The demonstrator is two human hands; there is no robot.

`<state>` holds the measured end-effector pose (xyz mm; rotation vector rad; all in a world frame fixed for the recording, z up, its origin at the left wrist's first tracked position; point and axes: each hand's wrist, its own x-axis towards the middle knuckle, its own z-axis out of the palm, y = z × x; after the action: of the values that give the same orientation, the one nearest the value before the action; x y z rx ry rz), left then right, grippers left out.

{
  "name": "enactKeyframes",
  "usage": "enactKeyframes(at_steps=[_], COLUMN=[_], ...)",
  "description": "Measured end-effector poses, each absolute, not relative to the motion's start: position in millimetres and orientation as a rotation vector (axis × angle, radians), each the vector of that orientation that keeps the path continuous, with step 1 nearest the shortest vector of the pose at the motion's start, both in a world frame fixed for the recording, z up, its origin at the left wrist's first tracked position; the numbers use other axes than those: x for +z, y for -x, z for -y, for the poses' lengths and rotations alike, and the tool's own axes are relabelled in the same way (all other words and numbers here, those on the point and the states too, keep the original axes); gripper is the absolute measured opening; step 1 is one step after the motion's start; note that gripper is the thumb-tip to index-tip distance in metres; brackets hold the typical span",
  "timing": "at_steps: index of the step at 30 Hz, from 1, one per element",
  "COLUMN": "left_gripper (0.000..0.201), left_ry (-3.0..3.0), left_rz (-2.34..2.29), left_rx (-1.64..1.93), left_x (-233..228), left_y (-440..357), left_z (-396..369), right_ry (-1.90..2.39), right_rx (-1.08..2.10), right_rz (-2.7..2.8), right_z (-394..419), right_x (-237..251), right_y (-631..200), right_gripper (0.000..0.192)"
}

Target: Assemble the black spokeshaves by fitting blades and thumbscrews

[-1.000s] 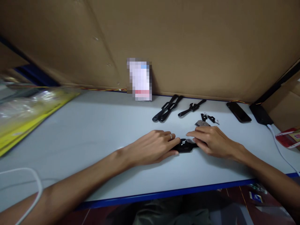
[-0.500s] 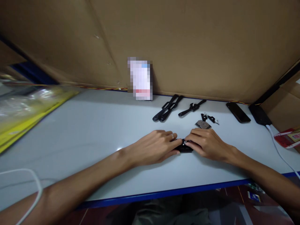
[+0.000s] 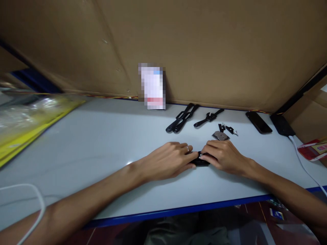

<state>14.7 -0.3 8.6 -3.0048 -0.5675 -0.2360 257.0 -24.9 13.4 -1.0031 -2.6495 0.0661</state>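
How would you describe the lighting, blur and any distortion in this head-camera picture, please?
Head view: dim, warm light; a small glare spot on the white table; the yellow packets at left smeared by blur; a pixelated patch against the cardboard wall; the table edges bowed by a wide lens; the left hand, right hand and black part between them fairly sharp.

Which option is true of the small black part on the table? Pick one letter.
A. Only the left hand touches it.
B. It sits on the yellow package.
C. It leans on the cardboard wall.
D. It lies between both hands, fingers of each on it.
D: the small black part lies flat on the white table, with the left hand and the right hand meeting over it.
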Motion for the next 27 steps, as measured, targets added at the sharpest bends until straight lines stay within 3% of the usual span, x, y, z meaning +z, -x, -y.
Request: enactKeyframes(at_steps=[27], left_gripper=[0.024], left_ry=[3.078], left_rz=[0.63], left_rx=[-0.226], left_x=[11.3], left_y=[-15.7], left_z=[2.5], right_ry=[0.921], right_rx=[-0.358], right_rz=[2.71], right_z=[25.4], right_x=[7.2], right_y=[-253.0], right_gripper=[0.037])
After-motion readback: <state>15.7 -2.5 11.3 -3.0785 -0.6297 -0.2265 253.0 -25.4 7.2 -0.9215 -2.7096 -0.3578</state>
